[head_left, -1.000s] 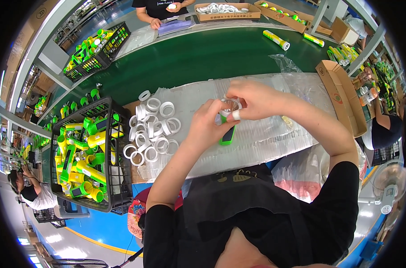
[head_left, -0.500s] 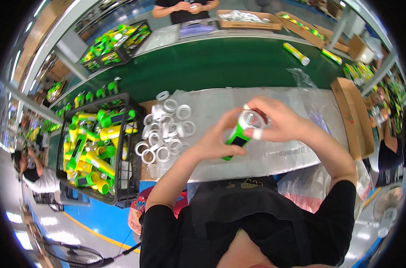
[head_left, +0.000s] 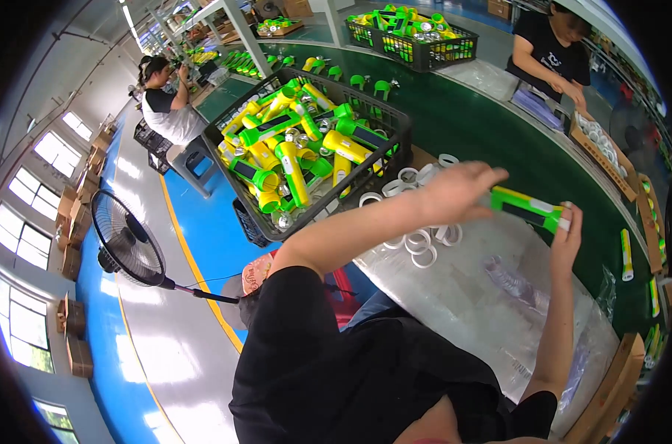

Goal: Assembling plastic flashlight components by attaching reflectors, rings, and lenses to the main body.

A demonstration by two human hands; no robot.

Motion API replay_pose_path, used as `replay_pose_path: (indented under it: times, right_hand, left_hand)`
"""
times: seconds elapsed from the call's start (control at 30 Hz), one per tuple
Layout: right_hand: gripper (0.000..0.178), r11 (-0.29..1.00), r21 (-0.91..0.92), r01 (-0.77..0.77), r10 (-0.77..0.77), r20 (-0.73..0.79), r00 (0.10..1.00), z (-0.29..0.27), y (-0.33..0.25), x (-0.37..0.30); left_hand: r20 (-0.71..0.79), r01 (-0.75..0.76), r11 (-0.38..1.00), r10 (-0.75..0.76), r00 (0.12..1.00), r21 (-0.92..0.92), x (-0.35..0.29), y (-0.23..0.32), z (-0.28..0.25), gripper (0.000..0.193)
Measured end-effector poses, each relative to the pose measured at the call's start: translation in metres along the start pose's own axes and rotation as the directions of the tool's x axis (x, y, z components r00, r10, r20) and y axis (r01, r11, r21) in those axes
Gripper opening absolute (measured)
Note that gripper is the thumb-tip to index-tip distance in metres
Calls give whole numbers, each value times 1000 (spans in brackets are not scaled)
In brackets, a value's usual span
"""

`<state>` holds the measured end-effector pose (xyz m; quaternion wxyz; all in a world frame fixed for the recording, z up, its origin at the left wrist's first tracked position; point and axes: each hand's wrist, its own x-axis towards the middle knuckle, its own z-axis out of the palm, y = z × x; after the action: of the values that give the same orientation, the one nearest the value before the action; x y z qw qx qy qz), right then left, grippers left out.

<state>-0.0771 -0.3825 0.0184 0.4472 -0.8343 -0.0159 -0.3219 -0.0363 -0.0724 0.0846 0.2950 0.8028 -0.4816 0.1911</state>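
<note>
A green and yellow flashlight (head_left: pixel 524 206) with a dark panel on its side lies level in the air over the far part of the worktable. My right hand (head_left: pixel 566 235) grips its right end, a white cover showing on a finger. Close to the flashlight's other end is my left hand (head_left: pixel 458 194), fingers stretched apart and slightly blurred, with nothing visible in them. Beneath and around that hand lie several loose white rings (head_left: pixel 419 241), partly hidden by my forearm.
Left of the rings stands a black crate (head_left: pixel 304 228) heaped with green and yellow flashlights. A green conveyor belt (head_left: pixel 454 111) runs behind, with a second full crate (head_left: pixel 424 53) beyond. Clear plastic (head_left: pixel 513 285) lies on the table. A floor fan (head_left: pixel 129 237) and two co-workers are nearby.
My view has swung to the left, toward the crate. Both hands held the flashlight close in front of me; now it is farther out in my right hand and my left hand has come off it.
</note>
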Motion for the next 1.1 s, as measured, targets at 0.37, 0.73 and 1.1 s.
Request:
replay_pose_path:
  times: [0.37, 0.73, 1.1]
  right_hand:
    - [60, 221, -823, -524, 520, -355, 777, -119, 251, 63]
    - [29, 828, 407, -385, 13, 672, 740, 33, -88, -26]
    - [59, 148, 714, -685, 202, 656, 727, 44, -129, -107]
  left_hand:
    - [245, 935, 151, -967, 73, 320, -181, -55, -168, 38]
    - [-143, 648, 598, -777, 613, -472, -116, 21, -149, 20]
    - [88, 118, 832, -83, 993, -542, -114, 94, 29, 24]
